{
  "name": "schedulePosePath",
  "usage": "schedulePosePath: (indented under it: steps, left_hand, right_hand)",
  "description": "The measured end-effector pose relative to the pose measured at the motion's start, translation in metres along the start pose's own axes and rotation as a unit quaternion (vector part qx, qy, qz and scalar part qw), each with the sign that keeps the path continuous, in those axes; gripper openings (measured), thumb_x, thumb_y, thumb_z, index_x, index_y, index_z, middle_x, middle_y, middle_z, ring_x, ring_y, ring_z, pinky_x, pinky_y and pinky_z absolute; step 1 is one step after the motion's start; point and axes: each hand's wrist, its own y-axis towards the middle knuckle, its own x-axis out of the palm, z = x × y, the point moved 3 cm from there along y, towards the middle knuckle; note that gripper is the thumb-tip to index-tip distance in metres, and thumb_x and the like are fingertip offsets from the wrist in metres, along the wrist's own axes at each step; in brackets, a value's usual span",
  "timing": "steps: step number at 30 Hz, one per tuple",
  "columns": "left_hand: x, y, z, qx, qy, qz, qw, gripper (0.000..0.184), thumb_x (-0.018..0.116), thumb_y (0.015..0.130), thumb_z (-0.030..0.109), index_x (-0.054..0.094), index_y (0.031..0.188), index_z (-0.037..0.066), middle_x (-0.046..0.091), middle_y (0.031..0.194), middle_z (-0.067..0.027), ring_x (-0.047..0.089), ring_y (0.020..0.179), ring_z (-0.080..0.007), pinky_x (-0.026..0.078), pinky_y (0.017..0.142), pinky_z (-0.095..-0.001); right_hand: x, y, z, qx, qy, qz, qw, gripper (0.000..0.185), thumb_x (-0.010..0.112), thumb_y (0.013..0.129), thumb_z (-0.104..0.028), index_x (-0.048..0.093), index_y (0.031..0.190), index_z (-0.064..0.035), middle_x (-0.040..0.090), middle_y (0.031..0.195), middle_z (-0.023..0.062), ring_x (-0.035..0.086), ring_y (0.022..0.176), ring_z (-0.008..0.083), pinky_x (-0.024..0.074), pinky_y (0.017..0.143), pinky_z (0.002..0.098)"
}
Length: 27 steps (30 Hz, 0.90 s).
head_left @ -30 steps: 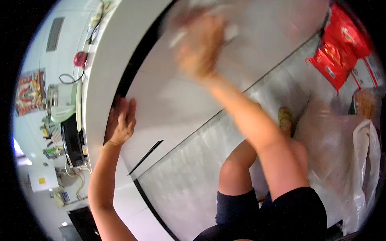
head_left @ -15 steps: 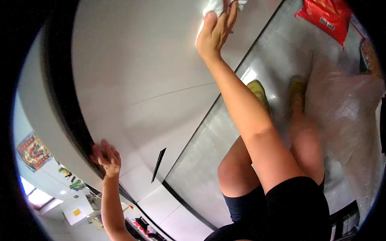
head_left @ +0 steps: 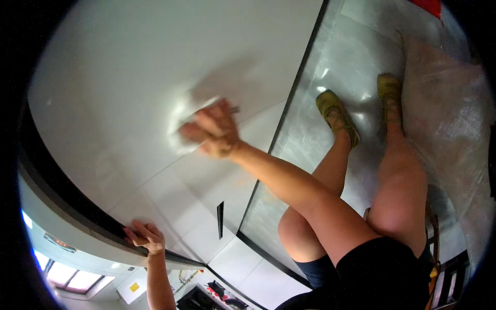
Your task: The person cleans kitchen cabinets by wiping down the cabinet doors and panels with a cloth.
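Note:
My right hand (head_left: 214,129), blurred by motion, presses a white cloth (head_left: 181,121) against a large pale, glossy panel (head_left: 129,62). The cloth shows beyond the fingertips as a bright smear. Lower left, my left hand (head_left: 147,236) rests at the black edge strip (head_left: 72,191) of the panel, its fingers apart and holding nothing that shows. Between my hands and the floor, a short black bar-like fitting (head_left: 220,220) shows on the pale surface.
Grey tiled floor (head_left: 356,46) lies to the right, with my green shoes (head_left: 336,114) on it. Clear plastic sheeting (head_left: 444,103) spreads at the far right. A red package (head_left: 429,6) shows at the top right. A black stove (head_left: 199,298) and windows (head_left: 77,279) are lower left.
My right hand has moved down and left across the panel with the cloth. The view has shifted, so the red package is mostly out of frame. My left hand stays by the black edge.

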Motion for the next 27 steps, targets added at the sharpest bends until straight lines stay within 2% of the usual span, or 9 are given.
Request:
schedulePosePath:
  steps: [2,3,8,11,14,18,20,24,27]
  left_hand:
    - [0.005,-0.011,-0.006,0.007,-0.032,0.025,0.999,0.041,0.044,0.091,0.012,0.045,0.123,-0.012,0.022,0.136,-0.0346,0.026,0.123,-0.0435,0.021,0.102,-0.0532]
    - [0.002,-0.008,-0.006,0.001,-0.006,0.012,1.0,0.04,0.042,0.093,0.012,0.044,0.124,-0.012,0.022,0.137,-0.0335,0.026,0.124,-0.0423,0.024,0.1,-0.0517]
    - [-0.009,0.015,0.005,0.001,0.042,-0.009,0.999,0.039,0.04,0.095,0.013,0.043,0.127,-0.01,0.021,0.139,-0.0316,0.026,0.123,-0.0391,0.028,0.099,-0.0483]
    - [-0.005,0.003,0.001,-0.008,0.007,0.003,1.0,0.04,0.044,0.092,0.012,0.045,0.125,-0.01,0.024,0.136,-0.034,0.026,0.123,-0.0415,0.023,0.1,-0.0524]
    - [-0.001,0.005,0.002,-0.002,0.003,0.011,1.0,0.041,0.045,0.091,0.013,0.046,0.124,-0.011,0.025,0.135,-0.0358,0.025,0.124,-0.0424,0.021,0.101,-0.0536]
    - [0.002,-0.006,-0.004,0.021,-0.001,-0.002,1.0,0.042,0.044,0.091,0.013,0.045,0.124,-0.012,0.024,0.135,-0.0364,0.025,0.125,-0.0423,0.02,0.102,-0.0535]
    - [0.0,0.002,0.001,0.0,-0.018,-0.002,1.0,0.043,0.045,0.091,0.014,0.044,0.125,-0.013,0.024,0.136,-0.0362,0.024,0.125,-0.0423,0.018,0.102,-0.0546]
    - [0.001,-0.003,-0.004,0.007,-0.008,-0.026,1.0,0.048,0.046,0.092,0.018,0.039,0.128,-0.012,0.02,0.137,-0.0348,0.022,0.125,-0.043,0.02,0.101,-0.0543]
    - [-0.005,0.007,0.0,-0.005,-0.02,-0.024,0.999,0.049,0.045,0.093,0.017,0.035,0.131,-0.012,0.015,0.138,-0.0313,0.026,0.121,-0.0419,0.026,0.1,-0.0516]
  right_hand:
    - [-0.034,-0.019,0.036,0.119,-0.057,0.081,0.988,0.062,0.056,0.078,-0.025,0.038,0.132,-0.0013,0.041,0.131,0.0182,0.039,0.12,0.0347,0.0283,0.099,0.0502]
    - [-0.036,-0.045,0.063,0.219,-0.124,0.061,0.966,0.063,0.031,0.095,-0.041,0.016,0.143,-0.0029,0.018,0.144,0.0247,0.02,0.134,0.0386,0.0169,0.107,0.0506]
    - [-0.061,-0.119,0.185,0.726,0.044,0.334,0.6,0.064,0.031,0.096,-0.043,0.015,0.143,-0.0019,0.02,0.147,0.0192,0.027,0.133,0.0318,0.0224,0.109,0.041]
    - [-0.068,-0.073,0.162,0.726,0.124,0.394,0.551,0.061,0.031,0.098,-0.039,0.015,0.142,-0.0015,0.024,0.146,0.0166,0.03,0.132,0.0294,0.0238,0.109,0.0399]
    - [-0.056,0.009,0.118,0.623,0.014,0.288,0.727,0.057,0.033,0.097,-0.035,0.02,0.142,-0.0026,0.019,0.147,0.0175,0.027,0.134,0.0292,0.025,0.108,0.0405]
    - [-0.012,0.13,-0.024,0.134,-0.012,0.166,0.977,0.061,0.064,0.081,-0.027,0.04,0.135,-0.0131,0.028,0.144,0.0163,0.023,0.133,0.0352,0.0152,0.108,0.0524]
    - [-0.003,0.152,-0.068,0.007,0.026,0.032,0.999,0.064,0.072,0.073,-0.03,0.046,0.131,-0.0224,0.031,0.143,0.011,0.024,0.134,0.0318,0.0132,0.109,0.0552]
    - [-0.012,0.137,-0.024,-0.04,-0.027,0.042,0.998,0.066,0.075,0.069,-0.032,0.047,0.129,-0.0262,0.033,0.142,0.0085,0.033,0.128,0.0327,0.0168,0.107,0.0579]
    - [-0.053,0.09,0.062,0.067,-0.126,0.149,0.978,0.055,0.037,0.094,-0.039,0.041,0.131,0.001,0.032,0.139,0.0212,0.034,0.126,0.0388,0.0212,0.104,0.0522]
